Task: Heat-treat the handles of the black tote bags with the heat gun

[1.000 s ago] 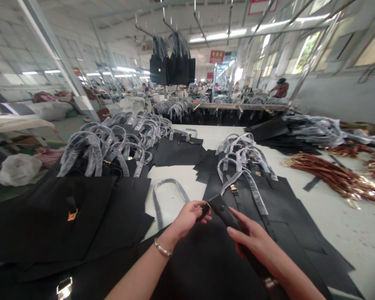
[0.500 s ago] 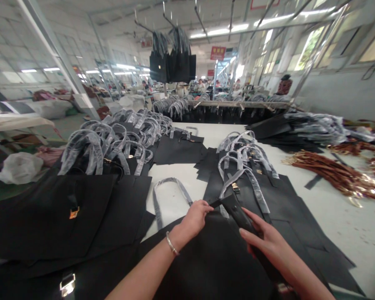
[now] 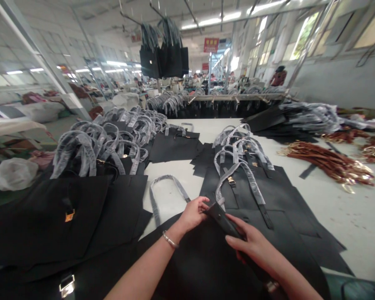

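Note:
My right hand (image 3: 250,241) is closed around a folded black leather strap (image 3: 220,218) with a small stud near its end. My left hand (image 3: 193,213) pinches at the strap's far end; its fingertips are partly hidden there. Beneath both hands spreads a large black bag panel (image 3: 203,258). Just beyond the strap lie black bag pieces (image 3: 268,187) with plastic-wrapped handles (image 3: 258,187) and a gold buckle (image 3: 231,181). One wrapped handle (image 3: 153,200) arches over the white table left of my hands.
Stacked black bags (image 3: 50,208) with wrapped handles fill the left side. Brown straps with gold hardware (image 3: 328,162) lie on the white table (image 3: 362,216) at right. Finished black bags (image 3: 171,60) hang overhead. A rail (image 3: 237,98) crosses behind the table.
The strap and both hands have shifted a little to the left and lower. My left hand has drawn closer to the strap's end. The view has turned slightly.

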{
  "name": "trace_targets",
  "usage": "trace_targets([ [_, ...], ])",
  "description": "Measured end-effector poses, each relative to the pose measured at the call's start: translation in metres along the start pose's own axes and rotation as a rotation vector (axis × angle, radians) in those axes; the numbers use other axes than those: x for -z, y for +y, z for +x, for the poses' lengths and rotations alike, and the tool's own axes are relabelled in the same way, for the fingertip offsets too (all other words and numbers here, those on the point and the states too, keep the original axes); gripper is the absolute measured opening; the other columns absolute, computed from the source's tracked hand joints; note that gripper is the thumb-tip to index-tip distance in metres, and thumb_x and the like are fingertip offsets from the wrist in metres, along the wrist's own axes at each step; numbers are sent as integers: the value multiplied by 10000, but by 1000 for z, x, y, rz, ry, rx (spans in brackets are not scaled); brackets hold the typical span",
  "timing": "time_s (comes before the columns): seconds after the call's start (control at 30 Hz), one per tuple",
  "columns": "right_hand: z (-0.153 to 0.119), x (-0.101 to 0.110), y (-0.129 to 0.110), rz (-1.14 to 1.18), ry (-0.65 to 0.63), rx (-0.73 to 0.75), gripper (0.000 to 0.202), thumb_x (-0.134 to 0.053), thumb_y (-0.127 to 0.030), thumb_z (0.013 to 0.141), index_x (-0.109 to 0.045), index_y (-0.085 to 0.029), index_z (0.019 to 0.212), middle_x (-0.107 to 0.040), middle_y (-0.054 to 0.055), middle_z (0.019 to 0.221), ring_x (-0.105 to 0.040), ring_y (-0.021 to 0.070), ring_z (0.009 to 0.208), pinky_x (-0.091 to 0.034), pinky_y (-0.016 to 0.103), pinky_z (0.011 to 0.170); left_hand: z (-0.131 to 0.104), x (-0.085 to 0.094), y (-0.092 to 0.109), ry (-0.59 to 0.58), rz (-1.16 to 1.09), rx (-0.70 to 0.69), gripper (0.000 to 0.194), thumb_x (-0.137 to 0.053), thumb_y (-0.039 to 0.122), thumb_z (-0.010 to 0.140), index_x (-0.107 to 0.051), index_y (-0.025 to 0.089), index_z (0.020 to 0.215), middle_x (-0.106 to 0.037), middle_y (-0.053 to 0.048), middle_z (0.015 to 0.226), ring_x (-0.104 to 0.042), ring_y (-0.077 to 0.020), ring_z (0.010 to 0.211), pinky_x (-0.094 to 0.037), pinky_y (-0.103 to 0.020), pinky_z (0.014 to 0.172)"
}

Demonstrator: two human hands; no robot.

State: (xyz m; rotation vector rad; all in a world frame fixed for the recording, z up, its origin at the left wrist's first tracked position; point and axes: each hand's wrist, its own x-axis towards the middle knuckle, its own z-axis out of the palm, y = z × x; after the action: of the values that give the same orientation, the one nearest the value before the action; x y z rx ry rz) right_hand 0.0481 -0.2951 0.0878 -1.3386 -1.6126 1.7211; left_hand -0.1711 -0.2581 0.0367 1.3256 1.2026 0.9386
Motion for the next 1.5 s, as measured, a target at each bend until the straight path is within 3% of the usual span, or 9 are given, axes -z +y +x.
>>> trace_targets([
  [0.17, 5, 7, 1, -13, 121, 76, 751, -626, -442, 787, -328, -184, 1426, -661, -2, 796, -567, 136, 505, -481, 250, 456, -27, 33, 11, 385, 660, -69, 536, -627, 103, 706, -488, 165, 1220, -592, -95, 1151, -567, -223, 1069, -428, -340, 950],
  [0.27, -5, 20, 12, -8, 145, 32, 825, -640, -490, 756, -300, -168, 1434, -675, 36, 884, -559, 137, 495, -488, 261, 451, -61, 65, 9, 640, 1103, 200, 495, -631, 304, 781, -488, 97, 1208, -549, -176, 1176, -524, -322, 1132, -415, -409, 943],
  [0.4, -21, 30, 34, 37, 202, -51, 924, -660, -540, 708, -264, -153, 1448, -670, 83, 996, -551, 134, 477, -489, 272, 431, -98, 84, -5, 533, 1243, 566, 386, -504, 439, 869, -545, 90, 1029, -613, -190, 1021, -621, -335, 960, -463, -392, 782],
  [0.57, -37, 29, 46, 76, 266, -76, 965, -672, -550, 698, -245, -138, 1459, -672, 56, 890, -558, 152, 492, -486, 267, 434, -97, 88, -20, 518, 1108, 595, 298, -487, 399, 878, -497, 135, 1018, -664, -145, 936, -656, -308, 890, -455, -346, 719],
  [0.77, -54, 31, 55, 122, 265, -105, 1000, -683, -596, 684, -235, -150, 1460, -677, 49, 884, -546, 150, 505, -484, 251, 454, -69, 106, -12, 662, 869, 444, 255, -591, 239, 752, -509, 168, 983, -688, -62, 842, -671, -227, 823, -450, -253, 709],
  [1.1, -64, 39, 71, 113, 322, -102, 968, -662, -578, 716, -235, -154, 1474, -697, 64, 939, -554, 155, 503, -484, 264, 429, 17, 171, 93, 871, 1117, -344, 108, -581, 228, 757, -573, 181, 854, -579, -80, 1008, -560, -237, 976, -430, -342, 894],
  [1.2, -61, 38, 65, 50, 311, -117, 924, -645, -560, 734, -270, -143, 1468, -693, 35, 811, -567, 162, 511, -483, 255, 430, 36, 146, 92, 922, 1062, -384, 193, -585, 197, 771, -592, 149, 958, -562, -113, 1085, -519, -264, 1066, -404, -392, 944],
  [1.33, -56, 38, 55, -1, 281, -99, 914, -636, -534, 744, -268, -119, 1469, -659, 2, 692, -574, 157, 498, -481, 243, 429, 41, 57, 51, 345, 782, -302, 126, -575, 153, 772, -646, 158, 876, -626, -42, 852, -596, -171, 782, -466, -280, 766],
  [1.5, -44, 43, 47, -14, 273, -70, 850, -612, -521, 779, -285, -136, 1462, -648, -10, 662, -584, 160, 493, -484, 245, 425, 52, -44, 9, 178, 422, -160, 160, -621, 100, 703, -665, 166, 841, -627, -28, 851, -589, -140, 716, -459, -251, 728],
])
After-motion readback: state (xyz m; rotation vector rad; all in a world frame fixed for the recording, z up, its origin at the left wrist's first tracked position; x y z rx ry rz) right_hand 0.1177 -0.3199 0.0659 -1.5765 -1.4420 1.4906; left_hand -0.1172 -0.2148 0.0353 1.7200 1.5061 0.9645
